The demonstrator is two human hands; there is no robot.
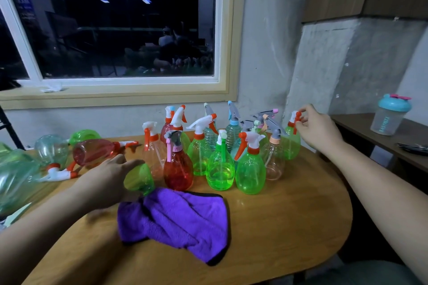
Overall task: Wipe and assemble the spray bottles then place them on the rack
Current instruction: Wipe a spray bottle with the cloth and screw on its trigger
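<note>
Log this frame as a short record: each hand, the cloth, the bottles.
left hand: holds headless green bottle, lying on its side
right hand: pinches spray head of far-right green bottle
purple cloth: bunched on table, in front of bottles
assembled bottles: upright cluster behind cloth
lying bottles: on their sides, table's left

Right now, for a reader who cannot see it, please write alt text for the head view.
A person's right hand pinches the orange trigger of a green spray bottle on a wooden table; the left hand holds a headless green bottle beside a purple cloth.
</note>
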